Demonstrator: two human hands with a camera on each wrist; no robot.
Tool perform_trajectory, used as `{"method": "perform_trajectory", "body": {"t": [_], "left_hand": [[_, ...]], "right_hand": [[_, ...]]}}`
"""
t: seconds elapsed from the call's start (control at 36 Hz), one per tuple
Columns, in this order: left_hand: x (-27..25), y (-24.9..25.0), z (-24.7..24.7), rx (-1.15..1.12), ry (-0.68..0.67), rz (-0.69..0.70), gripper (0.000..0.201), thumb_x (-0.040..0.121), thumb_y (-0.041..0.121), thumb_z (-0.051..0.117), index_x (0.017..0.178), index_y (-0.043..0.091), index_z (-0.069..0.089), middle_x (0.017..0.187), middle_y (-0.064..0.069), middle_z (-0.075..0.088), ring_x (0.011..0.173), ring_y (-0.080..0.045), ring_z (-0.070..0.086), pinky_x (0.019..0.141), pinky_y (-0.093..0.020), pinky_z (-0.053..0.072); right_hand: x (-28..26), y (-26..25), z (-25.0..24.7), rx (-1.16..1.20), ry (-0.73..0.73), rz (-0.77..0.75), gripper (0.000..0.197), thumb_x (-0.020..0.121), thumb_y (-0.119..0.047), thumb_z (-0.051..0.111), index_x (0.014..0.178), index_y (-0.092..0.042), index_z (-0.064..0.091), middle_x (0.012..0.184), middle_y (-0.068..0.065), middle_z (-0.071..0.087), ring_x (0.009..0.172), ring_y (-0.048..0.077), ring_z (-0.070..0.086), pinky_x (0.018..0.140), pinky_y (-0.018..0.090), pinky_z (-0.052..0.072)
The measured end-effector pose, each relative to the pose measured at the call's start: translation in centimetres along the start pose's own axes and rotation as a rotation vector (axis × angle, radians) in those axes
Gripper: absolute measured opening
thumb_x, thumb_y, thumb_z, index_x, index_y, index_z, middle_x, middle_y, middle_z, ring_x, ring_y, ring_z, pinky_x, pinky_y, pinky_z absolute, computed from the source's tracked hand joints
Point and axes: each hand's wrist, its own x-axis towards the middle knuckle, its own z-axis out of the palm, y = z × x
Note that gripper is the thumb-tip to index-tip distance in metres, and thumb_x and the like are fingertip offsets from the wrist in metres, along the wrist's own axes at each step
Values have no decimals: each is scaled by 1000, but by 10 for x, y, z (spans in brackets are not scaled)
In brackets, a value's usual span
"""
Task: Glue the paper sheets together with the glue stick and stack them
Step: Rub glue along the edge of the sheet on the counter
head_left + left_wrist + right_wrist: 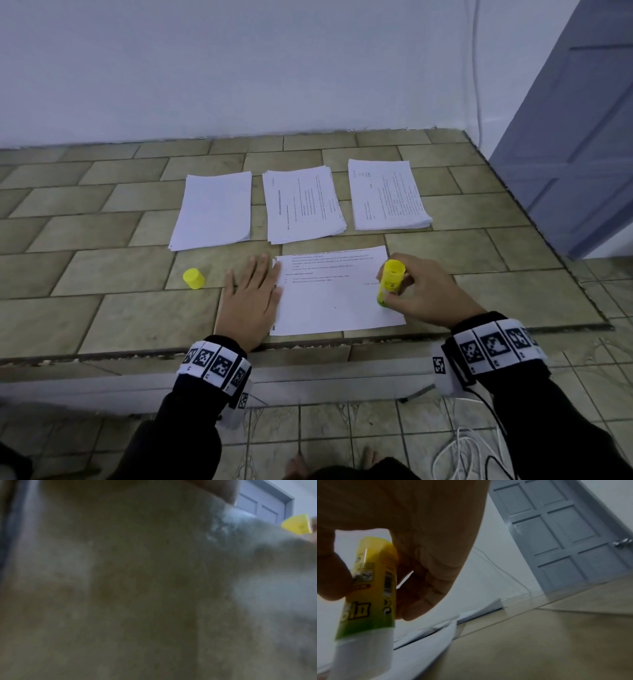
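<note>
The yellow plastic glue stick (391, 281), uncapped, stands nose-down near the right edge of the printed white paper sheet (329, 298) on the tiled desk (137, 308), pinched by your right hand (423, 291) while your flat left hand (251, 298) pins the left edge; the gluing step seemingly calls next for a steady stroke across.

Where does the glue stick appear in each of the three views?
Head: glue stick right of centre, gripped by the right hand over the sheet.
Left wrist: a yellow piece at the right edge.
Right wrist: large at lower left.
Shared landmark: the grey-blue door.
</note>
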Motion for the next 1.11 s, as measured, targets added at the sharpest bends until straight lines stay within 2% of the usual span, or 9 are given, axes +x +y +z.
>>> {"method": "perform_trajectory", "body": {"t": [0.06,0.19,0.33,0.47,0.64,0.81,0.94,1.03,1.11], "left_hand": [[0,0,0,-7,4,-1,74,90,50,-10,157,27,10,166,4,3,152,-17,-2,120,-51,-2],[1,0,1,-1,2,-6,75,89,53,-10,157,27,9,165,4,2,152,-16,-4,120,-50,-3],[-1,-1,-1,-23,11,19,73,91,51,-3,157,25,15,164,2,6,152,-19,3,119,-53,1],[-1,-10,7,-11,-2,54,67,95,48,17,157,23,15,163,1,4,152,-21,5,118,-55,3],[-2,-3,-1,-44,-18,49,74,92,47,1,157,19,20,165,-1,6,152,-23,4,118,-55,3],[-3,-1,-1,-60,17,37,59,103,41,13,150,16,39,158,-7,33,146,-28,31,112,-62,24],[-3,-2,-1,-53,11,30,63,102,48,2,155,23,25,162,-2,23,150,-24,20,116,-58,16],[-2,-2,-2,-53,7,22,76,96,57,-12,156,24,21,164,-1,18,151,-21,12,119,-56,10],[-2,0,-5,-26,-21,15,90,86,70,-19,157,26,14,165,2,6,152,-18,1,121,-53,3]], "right_hand": [[7,-11,9,60,-38,-34,17,76,-6,75,81,-17,64,86,-12,65,73,7,62,66,21,52],[28,-40,47,80,-229,-42,29,78,-21,78,104,-16,64,100,-4,66,80,5,64,77,26,55],[42,-65,79,67,-333,-171,21,82,-16,73,98,-6,64,97,5,66,86,15,62,78,33,54],[52,-73,94,8,-363,-279,19,83,-15,70,100,-13,63,100,3,65,85,14,58,78,33,52],[77,-69,88,-58,-371,-260,17,84,-15,70,97,-6,62,96,7,64,84,20,59,78,39,51],[108,-65,75,-91,-342,-130,17,80,-13,73,86,-11,58,91,6,65,84,21,62,79,41,52],[125,-64,72,-135,-291,-58,19,82,-14,71,87,-12,54,94,10,65,86,23,59,75,29,46],[126,-61,68,-147,-263,-34,17,82,-12,69,86,-14,52,93,9,65,87,26,59,78,37,49],[117,-54,62,-130,-244,2,17,83,-16,69,91,-11,54,91,4,62,86,23,58,76,35,49]]}}
